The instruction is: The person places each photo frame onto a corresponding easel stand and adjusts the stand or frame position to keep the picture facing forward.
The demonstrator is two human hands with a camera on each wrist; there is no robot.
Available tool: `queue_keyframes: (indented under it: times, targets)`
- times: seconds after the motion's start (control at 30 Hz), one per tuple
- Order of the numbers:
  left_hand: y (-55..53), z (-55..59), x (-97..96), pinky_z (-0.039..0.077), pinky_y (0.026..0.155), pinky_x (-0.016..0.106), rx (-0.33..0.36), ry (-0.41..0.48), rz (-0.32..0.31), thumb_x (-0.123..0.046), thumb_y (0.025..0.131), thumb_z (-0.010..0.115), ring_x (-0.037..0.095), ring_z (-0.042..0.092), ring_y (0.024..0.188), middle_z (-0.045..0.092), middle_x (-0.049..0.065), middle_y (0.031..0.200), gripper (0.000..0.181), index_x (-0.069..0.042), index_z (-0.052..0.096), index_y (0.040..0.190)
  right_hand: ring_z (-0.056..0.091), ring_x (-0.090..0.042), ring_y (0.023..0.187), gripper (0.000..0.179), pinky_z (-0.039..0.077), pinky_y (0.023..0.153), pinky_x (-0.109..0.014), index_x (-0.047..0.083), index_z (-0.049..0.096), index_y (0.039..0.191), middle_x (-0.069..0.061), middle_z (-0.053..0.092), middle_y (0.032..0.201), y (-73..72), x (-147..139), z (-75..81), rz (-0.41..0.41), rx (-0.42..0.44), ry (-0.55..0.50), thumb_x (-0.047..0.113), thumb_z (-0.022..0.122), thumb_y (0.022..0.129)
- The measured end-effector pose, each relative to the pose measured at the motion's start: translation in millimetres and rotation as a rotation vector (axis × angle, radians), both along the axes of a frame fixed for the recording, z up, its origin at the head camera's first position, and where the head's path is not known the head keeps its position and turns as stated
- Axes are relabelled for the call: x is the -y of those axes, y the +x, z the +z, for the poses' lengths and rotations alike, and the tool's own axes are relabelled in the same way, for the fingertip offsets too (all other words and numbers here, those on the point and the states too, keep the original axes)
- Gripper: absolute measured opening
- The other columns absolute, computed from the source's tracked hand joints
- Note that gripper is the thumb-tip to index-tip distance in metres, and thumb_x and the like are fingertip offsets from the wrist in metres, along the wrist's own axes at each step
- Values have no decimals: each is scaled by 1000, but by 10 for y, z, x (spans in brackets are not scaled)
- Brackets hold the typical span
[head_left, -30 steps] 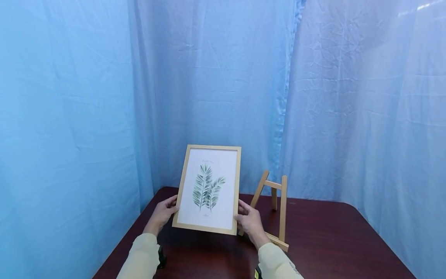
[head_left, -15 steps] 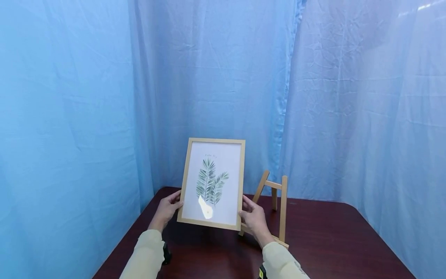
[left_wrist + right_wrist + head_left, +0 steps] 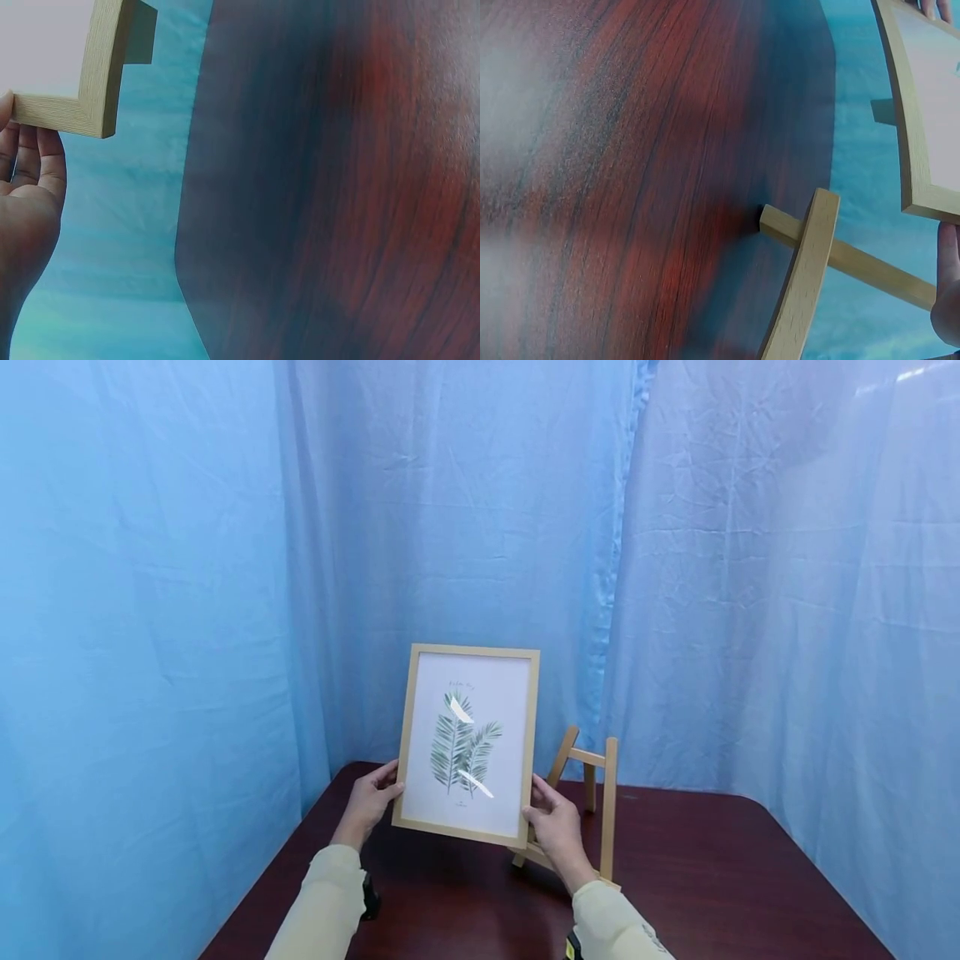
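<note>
A picture frame (image 3: 499, 745) with a light wood border and a print of green fern-like leaves is held up above the table, tilted slightly. On its left edge, low down, my left hand (image 3: 367, 802) grips it with the thumb in front. My right hand (image 3: 557, 827) grips the lower right edge the same way. Fingers behind the frame are partly hidden in the head view. Just behind and to the right of the frame stands a small wooden easel (image 3: 610, 810); the frame and right hand cover part of it. The right wrist view shows the easel's lower bar (image 3: 795, 300) near the frame.
The dark red wooden table (image 3: 705, 860) has rounded far corners. Blue curtains (image 3: 465, 527) hang behind it and along both sides. In the left wrist view, a small flap (image 3: 141, 34) sticks out from the back of the frame.
Both hands have lifted the picture frame a little and carried it right, towards the easel. Light reflections now cross its glossy front. The easel stays where it was.
</note>
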State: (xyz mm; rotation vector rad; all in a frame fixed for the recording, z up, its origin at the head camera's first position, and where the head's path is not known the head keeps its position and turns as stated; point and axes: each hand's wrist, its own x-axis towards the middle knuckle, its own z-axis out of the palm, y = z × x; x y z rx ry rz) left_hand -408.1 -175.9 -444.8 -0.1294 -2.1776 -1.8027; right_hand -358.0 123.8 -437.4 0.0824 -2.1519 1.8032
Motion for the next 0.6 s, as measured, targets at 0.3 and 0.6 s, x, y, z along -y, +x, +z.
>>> queue_keyframes:
  times: [0.3,0.6]
  targets:
    - [-37,52,-130,47,92,36,-25,6,-11,9,91,62,33,56,110,62,27,121,47,8,53,138,67,-29,97,55,56,77,-32,3,55,141,-24,62,126,-6,-127,55,-29,-18,36,-9,64,89]
    - [-58,101,-258,49,91,38,-58,15,-23,9,92,62,33,57,105,63,26,115,46,8,54,137,67,-33,100,56,57,78,-31,2,54,141,-26,62,125,35,-253,136,-44,-54,62,-9,65,88]
